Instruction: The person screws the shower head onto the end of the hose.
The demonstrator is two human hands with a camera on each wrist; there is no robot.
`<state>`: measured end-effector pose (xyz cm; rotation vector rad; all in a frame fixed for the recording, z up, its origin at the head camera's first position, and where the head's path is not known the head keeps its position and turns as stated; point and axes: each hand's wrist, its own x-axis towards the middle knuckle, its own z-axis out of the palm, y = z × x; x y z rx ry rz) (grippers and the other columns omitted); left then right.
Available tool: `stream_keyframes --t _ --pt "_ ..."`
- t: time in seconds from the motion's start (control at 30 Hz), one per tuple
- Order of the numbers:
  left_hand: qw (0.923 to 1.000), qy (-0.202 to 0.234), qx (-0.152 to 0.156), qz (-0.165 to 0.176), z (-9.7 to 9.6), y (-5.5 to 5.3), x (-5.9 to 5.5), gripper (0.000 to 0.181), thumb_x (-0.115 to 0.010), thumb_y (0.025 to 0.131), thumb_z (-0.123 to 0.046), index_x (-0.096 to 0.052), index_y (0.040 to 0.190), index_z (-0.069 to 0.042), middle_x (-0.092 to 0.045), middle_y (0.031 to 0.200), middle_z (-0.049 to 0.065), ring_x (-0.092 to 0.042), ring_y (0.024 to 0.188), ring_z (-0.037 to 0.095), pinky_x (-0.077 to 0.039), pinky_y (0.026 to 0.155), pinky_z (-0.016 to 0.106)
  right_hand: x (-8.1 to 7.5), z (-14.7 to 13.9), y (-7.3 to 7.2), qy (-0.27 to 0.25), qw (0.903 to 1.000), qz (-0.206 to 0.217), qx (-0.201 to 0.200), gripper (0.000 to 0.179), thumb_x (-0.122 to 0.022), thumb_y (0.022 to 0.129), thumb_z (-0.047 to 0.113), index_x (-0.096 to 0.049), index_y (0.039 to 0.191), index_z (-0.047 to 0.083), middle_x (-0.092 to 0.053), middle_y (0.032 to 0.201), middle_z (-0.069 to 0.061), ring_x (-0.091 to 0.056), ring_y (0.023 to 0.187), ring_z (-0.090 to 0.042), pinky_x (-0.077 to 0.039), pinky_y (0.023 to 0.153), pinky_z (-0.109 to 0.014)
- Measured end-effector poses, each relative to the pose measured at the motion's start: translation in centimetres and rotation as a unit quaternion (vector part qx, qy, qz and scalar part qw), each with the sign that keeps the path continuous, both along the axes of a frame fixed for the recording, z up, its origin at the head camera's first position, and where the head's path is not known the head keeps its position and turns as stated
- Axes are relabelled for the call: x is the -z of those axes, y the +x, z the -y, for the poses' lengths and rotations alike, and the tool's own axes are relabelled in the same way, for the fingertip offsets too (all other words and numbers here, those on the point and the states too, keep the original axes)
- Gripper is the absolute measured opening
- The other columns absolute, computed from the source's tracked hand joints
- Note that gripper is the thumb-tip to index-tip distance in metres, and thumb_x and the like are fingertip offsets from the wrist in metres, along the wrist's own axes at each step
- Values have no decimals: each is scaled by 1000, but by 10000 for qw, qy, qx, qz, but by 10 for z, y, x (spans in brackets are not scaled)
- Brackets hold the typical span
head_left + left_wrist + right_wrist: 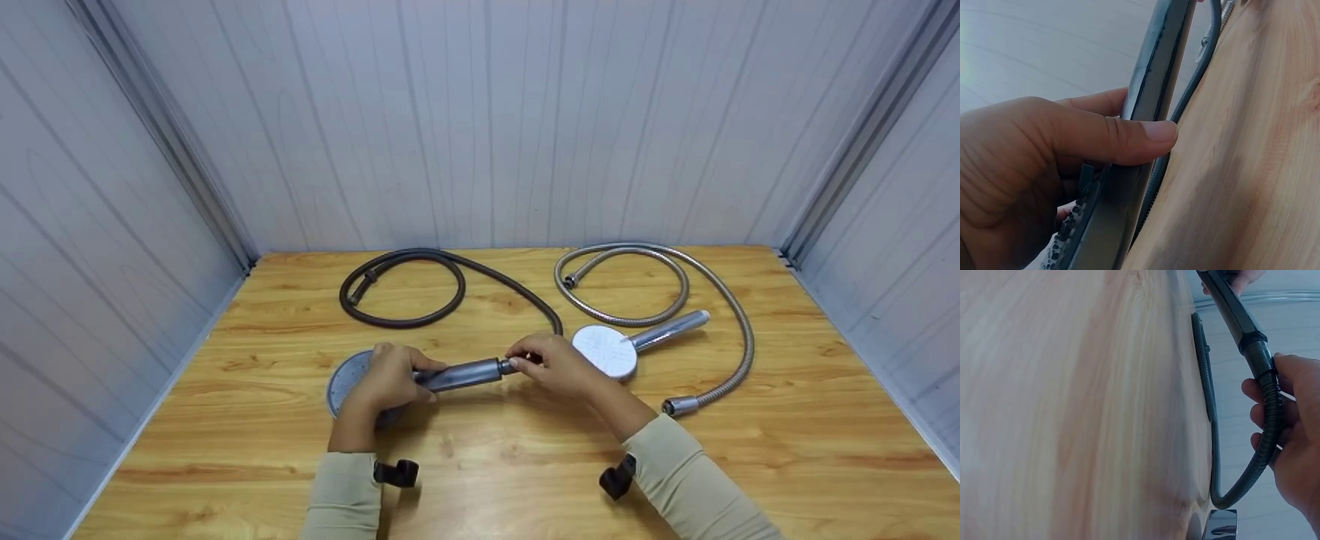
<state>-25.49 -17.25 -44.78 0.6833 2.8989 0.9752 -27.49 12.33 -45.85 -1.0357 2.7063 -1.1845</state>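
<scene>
Left grip (388, 379) holds gray showerhead (471, 373) well inside table edge (196, 375).

The right hand (1303, 422) held the ribbed hose (1271, 410) just beneath the dark handle (1233, 312).
Below the handle, the hose bent round toward the wooden tabletop (1072, 405), left of the handle; the left hand (1248, 278) touched its upper part, a shiny metal piece (1221, 520) showed well below it, and a pale wall (1292, 329) stood behind it.
</scene>
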Motion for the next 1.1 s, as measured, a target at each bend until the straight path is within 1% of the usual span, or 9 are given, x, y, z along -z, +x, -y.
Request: stream_keyframes --t 0.1,0.17,0.33,0.4,0.47,0.57,0.83,1.1 --pt "10000 -21 -61 57 0 0 0 44 -90 63 -9 -78 104 -19 -75 95 -4 -54 81 15 -27 88 42 2 0 1 21 10000 -45 50 20 -62 97 21 -72 107 8 -67 97 0 -57 85 -12 -48 74 -30" --pt "9999 -14 -122 121 0 1 -1 43 -90 63 -9 -78 104 -18 -75 96 -4 -53 83 15 -27 88 42 3 1 1 -34 9999 -114 12 20 -63 96 22 -72 107 7 -67 98 -1 -59 87 -14 -50 75 -30" --pt "9996 7 -195 206 0 3 -3 43 -90 63 -8 -78 103 -18 -74 95 -5 -52 83 16 -26 89 41 8 0 0 -278 9982 -489 -193 23 -71 90 22 -71 106 5 -69 98 -4 -62 90 -18 -52 78 -32" --pt "9997 -9 -166 161 0 3 -3 43 -90 63 -8 -78 103 -18 -74 94 -5 -52 82 15 -26 89 42 9 0 1 -363 9970 -638 -241 24 -74 87 20 -71 105 4 -69 98 -5 -62 89 -19 -51 78 -33" --pt "9999 -17 -133 95 0 3 -3 43 -90 63 -8 -78 103 -18 -75 94 -4 -54 81 15 -26 89 42 9 -1 1 -458 9962 -696 -268 25 -76 85 16 -71 106 3 -69 98 -6 -62 88 -21 -52 78 -34" --pt "10000 -19 -53 -18 1 3 -5 43 -90 63 -8 -78 103 -17 -75 93 -4 -59 79 14 -26 92 44 9 -2 2 -555 9960 -654 -243 25 -77 83 12 -71 106 4 -70 100 -6 -63 88 -21 -52 78 -35" --pt "9999 -37 43 -163 1 4 -7 43 -90 63 -8 -78 104 -16 -75 92 -3 -63 79 14 -26 96 47 9 -3 3 -789 9954 -532 -100 23 -78 80 7 -72 102 8 -69 98 -1 -62 86 -16 -51 77 -32" --pt "9996 -38 103 -261 1 5 -8 42 -89 63 -6 -78 103 -16 -74 91 -4 -62 77 13 -26 90 44 13 -5 3 -1056 9906 -864 -136 22 -79 78 2 -73 99 7 -69 92 -3 -62 80 -17 -52 72 -32"
